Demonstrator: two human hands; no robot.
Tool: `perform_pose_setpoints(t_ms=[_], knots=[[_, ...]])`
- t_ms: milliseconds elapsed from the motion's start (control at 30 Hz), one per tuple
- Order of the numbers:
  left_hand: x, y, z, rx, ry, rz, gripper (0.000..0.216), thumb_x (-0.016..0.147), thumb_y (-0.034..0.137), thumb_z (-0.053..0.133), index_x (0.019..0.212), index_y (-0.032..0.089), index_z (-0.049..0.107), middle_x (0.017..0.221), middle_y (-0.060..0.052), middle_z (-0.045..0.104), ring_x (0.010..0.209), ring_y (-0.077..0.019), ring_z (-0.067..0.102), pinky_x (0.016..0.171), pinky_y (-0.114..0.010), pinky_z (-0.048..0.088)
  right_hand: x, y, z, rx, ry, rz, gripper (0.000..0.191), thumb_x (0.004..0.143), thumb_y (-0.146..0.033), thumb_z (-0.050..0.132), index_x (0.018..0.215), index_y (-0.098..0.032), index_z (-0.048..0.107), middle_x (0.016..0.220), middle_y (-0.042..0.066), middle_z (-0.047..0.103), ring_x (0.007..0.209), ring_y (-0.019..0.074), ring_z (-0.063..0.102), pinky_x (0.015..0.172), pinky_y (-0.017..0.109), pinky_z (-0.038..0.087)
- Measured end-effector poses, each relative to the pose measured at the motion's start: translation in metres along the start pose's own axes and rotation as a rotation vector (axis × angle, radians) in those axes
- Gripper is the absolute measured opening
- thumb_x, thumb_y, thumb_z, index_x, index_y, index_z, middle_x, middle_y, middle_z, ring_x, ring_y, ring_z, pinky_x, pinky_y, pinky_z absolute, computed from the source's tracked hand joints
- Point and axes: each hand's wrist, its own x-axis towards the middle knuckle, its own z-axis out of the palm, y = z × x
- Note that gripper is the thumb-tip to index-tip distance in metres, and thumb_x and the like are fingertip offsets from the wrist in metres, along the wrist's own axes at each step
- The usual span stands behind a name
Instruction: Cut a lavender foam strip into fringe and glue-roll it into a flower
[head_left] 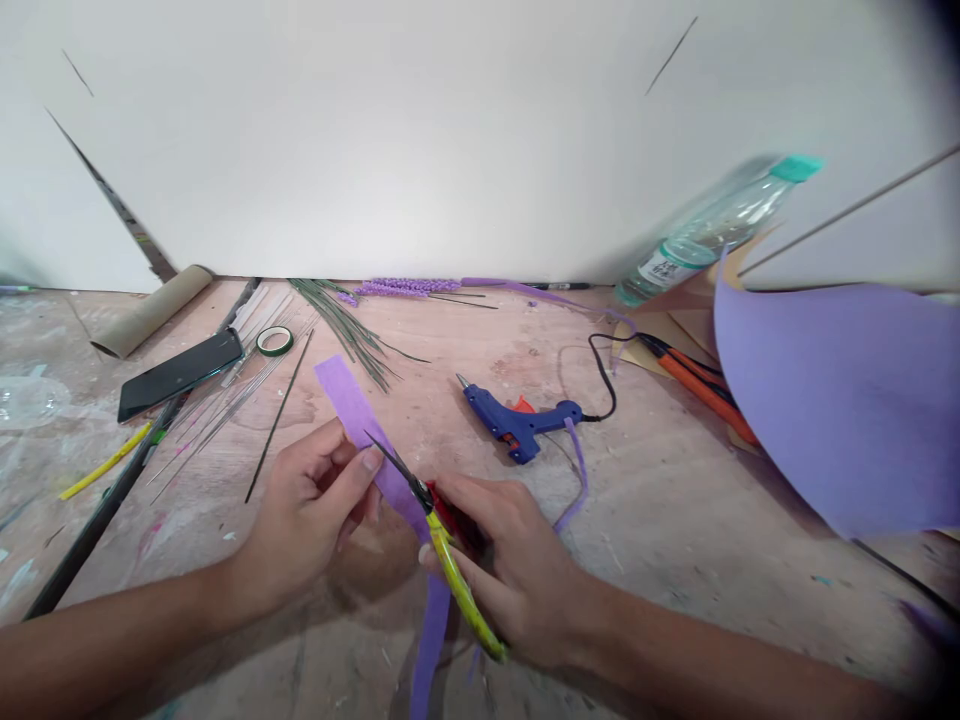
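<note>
The purple strip [349,395] is held right at centre stage, just below the middle of the frame, its top end pinched between thumb and fingers by the left hand [322,505], while the yellow scissors [454,575] are gripped in the closed fingers of the right hand [521,565], blades laid across the strip's face. Midway through the work, it would seem: a strip has been had, but no row of cuts can be made out along it, so most of the snipping is judged to be left. Up at top centre, purple flowers [409,287] are seen lying finished, or nearly so, beside loose green stems [341,320] that look unused. The glue gun [521,425] is left lying on the surface [645,560], right of centre, untouched, and plenty of purple sheet [840,400] is left at the right edge. Now for what is denied to view: the strip's lower end is lost past the bottom edge, the sheet is cut off by the right edge, and the right fingers are partly hidden by the handles. Whether the blades are parted, or the strip has been bitten into, cannot be told. The thin wires [217,425] at left are blurred together, beyond counting.
</note>
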Motion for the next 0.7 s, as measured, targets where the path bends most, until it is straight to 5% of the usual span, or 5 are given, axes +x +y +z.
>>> perform_pose_setpoints(t_ms=[300,700], knots=[[-0.0043,-0.0082,-0.0034,-0.052,-0.039,0.008,0.030,0.092,0.040,0.066,0.077,0.016,0.059,0.053,0.003,0.058,0.035,-0.0054,0.042,0.031,-0.012,0.034,-0.0028,0.0024,0.0004,-0.076,0.017,-0.065,0.028,0.094,-0.036,0.055,0.075,-0.021,0.041,0.065,-0.005,0.042,0.057,0.0114,0.036,0.056,0.026,0.024],[-0.0064,-0.0099,-0.0065,-0.129,-0.072,-0.005,0.026,0.090,0.038,0.070,0.079,0.015,0.063,0.053,0.002,0.062,0.031,-0.0044,0.043,0.030,-0.010,0.034,-0.0033,0.0073,0.0019,-0.172,0.080,-0.185,0.034,0.096,-0.033,0.057,0.074,-0.023,0.033,0.062,-0.007,0.037,0.054,0.0109,0.031,0.053,0.026,0.021]])
